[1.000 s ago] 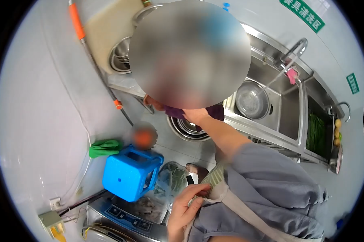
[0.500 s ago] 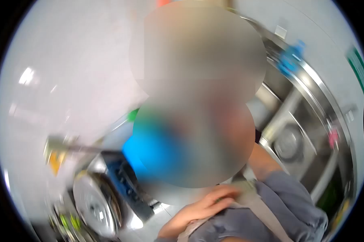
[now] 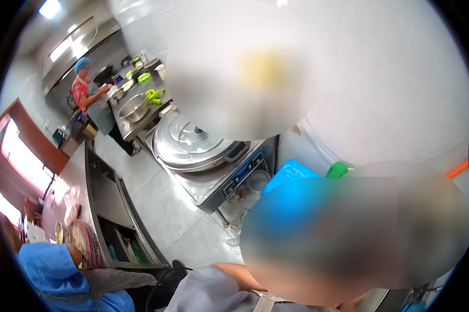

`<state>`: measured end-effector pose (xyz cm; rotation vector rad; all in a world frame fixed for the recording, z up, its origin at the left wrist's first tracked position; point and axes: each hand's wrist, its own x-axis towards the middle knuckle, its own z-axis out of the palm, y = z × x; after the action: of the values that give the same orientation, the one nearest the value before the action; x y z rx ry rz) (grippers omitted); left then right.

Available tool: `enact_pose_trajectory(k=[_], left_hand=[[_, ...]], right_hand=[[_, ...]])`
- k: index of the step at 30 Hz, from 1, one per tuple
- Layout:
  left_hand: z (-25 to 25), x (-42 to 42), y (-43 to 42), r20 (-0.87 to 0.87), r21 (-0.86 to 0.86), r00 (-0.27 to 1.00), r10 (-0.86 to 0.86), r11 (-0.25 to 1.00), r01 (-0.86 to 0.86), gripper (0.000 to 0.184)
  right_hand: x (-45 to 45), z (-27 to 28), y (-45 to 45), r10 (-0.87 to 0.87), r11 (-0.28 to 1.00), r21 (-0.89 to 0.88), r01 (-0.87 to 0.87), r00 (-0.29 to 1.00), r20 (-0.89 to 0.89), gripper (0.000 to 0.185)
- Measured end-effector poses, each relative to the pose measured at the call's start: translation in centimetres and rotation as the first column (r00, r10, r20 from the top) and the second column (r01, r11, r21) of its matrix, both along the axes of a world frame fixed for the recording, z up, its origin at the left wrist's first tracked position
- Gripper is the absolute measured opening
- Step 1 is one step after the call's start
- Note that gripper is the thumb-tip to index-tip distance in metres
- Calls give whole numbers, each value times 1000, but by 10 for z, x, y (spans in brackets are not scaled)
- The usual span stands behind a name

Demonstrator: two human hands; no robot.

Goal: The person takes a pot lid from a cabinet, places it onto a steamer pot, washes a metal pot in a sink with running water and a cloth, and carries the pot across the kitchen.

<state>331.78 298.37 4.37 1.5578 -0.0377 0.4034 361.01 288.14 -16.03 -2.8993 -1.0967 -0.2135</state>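
A forearm (image 3: pixel 242 275) below a grey sleeve (image 3: pixel 200 288) runs into a blurred patch that covers much of the lower right. I take it for my left arm; its hand is hidden there. A sliver of skin (image 3: pixel 356 301) shows at the lower edge of the blur, perhaps part of my right arm or hand, with no fingers to make out. Pale apron cloth (image 3: pixel 265 300) lies at the bottom between them. Closest to the blur are a bright blue item (image 3: pixel 291 170) of unclear kind and a small green item (image 3: pixel 337 169). Whether either hand holds anything is hidden.
A steel cooker (image 3: pixel 213 200) carries a large round lid (image 3: pixel 190 140). Beyond it, a counter holds a metal bowl (image 3: pixel 134 108) and green vegetables (image 3: pixel 155 96); a co-worker (image 3: pixel 91 99) stands there. Another person in a blue sleeve (image 3: pixel 47 265) is near the left-hand counter (image 3: pixel 68 182).
My view has swung left, from the sinks towards the cooker and the kitchen behind it. The hand that lay on the apron half a second ago is now hidden. Both co-workers have come into view.
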Motion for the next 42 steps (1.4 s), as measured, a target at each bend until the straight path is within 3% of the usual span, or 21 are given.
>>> enact_pose_trajectory(k=[2, 4, 5, 8, 10, 12, 13, 17, 18, 19, 20, 22, 26, 30, 35, 42], left_hand=[[-6, -10, 3, 19, 10, 997, 73, 997, -73, 21], [2, -23, 13, 34, -97, 996, 84, 992, -80, 19], [7, -30, 17, 35, -189, 997, 75, 980, -67, 19], [13, -46, 25, 52, -211, 978, 203, 959, -187, 24], [5, -46, 28, 68, -204, 969, 239, 954, -221, 26], [1, -48, 32, 82, -203, 960, 267, 948, -246, 29], [1, -49, 34, 74, -170, 957, 279, 949, -264, 30], [-10, -49, 38, 16, -171, 966, 259, 952, -253, 33], [-10, -51, 39, 13, -167, 966, 260, 953, -254, 33], [-8, -51, 38, 26, -148, 953, 301, 944, -294, 33], [-8, -51, 38, 41, -131, 940, 339, 934, -332, 32], [-14, -49, 38, 57, -130, 935, 350, 931, -341, 31], [-14, -47, 41, 55, -174, 942, 331, 932, -317, 27], [-15, -42, 48, 62, -185, 949, 310, 938, -294, 25], [-14, -41, 56, 198, -146, 922, 334, 940, -309, 26], [-18, -30, 58, 113, -155, 948, 296, 948, -277, 28]], right_hand=[[-6, 2, 1, 0, 999, -35, 1, 999, 35, 87], [-1, -4, -1, 157, 987, -86, -139, 950, 269, 80], [0, -7, -3, 184, 983, -34, -181, 952, 245, 77], [-7, -4, -3, 234, 967, 29, -254, 926, 296, 75], [-8, -6, 1, 213, 973, 31, -229, 943, 256, 74], [5, -20, 0, 110, 994, -37, -105, 981, 159, 94], [4, -11, 3, 4, 985, -171, 13, 995, 102, 94], [19, -31, 1, 39, 986, -163, -16, 990, 134, 93], [23, -35, 4, 248, 938, 133, -321, 887, 388, 92], [27, -39, 5, 317, 709, 313, -632, 682, 659, 92], [27, -44, 0, 316, 709, 314, -631, 683, 659, 92], [-15, 1, 0, 285, 941, 75, -331, 890, 357, 74], [-21, 10, 1, 233, 967, 34, -251, 933, 276, 74], [-8, -7, -1, 257, 950, 73, -304, 894, 368, 76], [-15, 4, 5, 196, 979, -13, -202, 935, 296, 81], [-30, 29, 13, 167, 986, -37, -163, 967, 193, 81]])
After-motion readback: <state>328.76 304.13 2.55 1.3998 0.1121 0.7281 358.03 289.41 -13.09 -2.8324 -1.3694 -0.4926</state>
